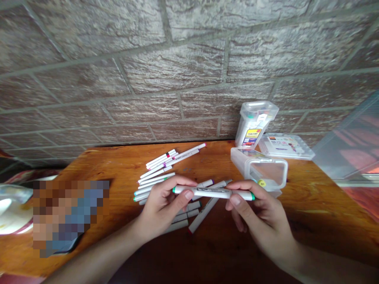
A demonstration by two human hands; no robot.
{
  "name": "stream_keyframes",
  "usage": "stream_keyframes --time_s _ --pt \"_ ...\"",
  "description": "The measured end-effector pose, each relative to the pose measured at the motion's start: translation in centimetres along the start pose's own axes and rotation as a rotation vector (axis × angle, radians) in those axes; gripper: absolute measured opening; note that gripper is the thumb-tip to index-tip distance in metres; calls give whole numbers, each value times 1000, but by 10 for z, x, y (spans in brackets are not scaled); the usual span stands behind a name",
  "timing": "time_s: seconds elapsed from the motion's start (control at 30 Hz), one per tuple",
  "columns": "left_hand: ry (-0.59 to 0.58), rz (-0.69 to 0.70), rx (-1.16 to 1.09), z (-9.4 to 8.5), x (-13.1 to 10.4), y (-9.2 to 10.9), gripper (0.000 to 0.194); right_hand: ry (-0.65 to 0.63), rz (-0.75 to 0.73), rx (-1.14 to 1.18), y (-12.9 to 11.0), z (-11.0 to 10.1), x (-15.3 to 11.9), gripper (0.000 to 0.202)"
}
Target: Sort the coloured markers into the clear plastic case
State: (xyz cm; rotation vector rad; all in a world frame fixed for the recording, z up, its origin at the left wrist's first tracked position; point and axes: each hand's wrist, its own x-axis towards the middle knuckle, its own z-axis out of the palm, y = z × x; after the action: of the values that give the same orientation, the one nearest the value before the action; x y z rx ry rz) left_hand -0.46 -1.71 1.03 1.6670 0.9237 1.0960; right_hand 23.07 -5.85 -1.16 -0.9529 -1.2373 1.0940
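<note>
A white marker (pixel 211 192) with green ends is held level above the table between both hands. My left hand (pixel 166 205) pinches it near its left end, thumb in front and fingers behind. With a similar pinch, my right hand (pixel 257 213) grips it near the right end. Below and behind the hands, several white markers (pixel 156 178) with coloured ends lie in a loose row, partly hidden by my left hand. Another marker with a red end (pixel 204 215) lies slanted under the held one.
An opened clear plastic case (pixel 239 159) lies on its side with a yellow-ended marker (pixel 261 182) in it. Behind it stand an upright marker box (pixel 251 126) and a flat clear case (pixel 286 146). A brick wall (pixel 189 94) borders the wooden table (pixel 100 165). A pixelated object (pixel 71 217) lies left.
</note>
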Motion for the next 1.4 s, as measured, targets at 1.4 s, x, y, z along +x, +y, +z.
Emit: stream_keyframes --time_s 1.4 --pt "-32 -109 -295 -2 2 1 20 -25 35 79 -2 -1 3 15"
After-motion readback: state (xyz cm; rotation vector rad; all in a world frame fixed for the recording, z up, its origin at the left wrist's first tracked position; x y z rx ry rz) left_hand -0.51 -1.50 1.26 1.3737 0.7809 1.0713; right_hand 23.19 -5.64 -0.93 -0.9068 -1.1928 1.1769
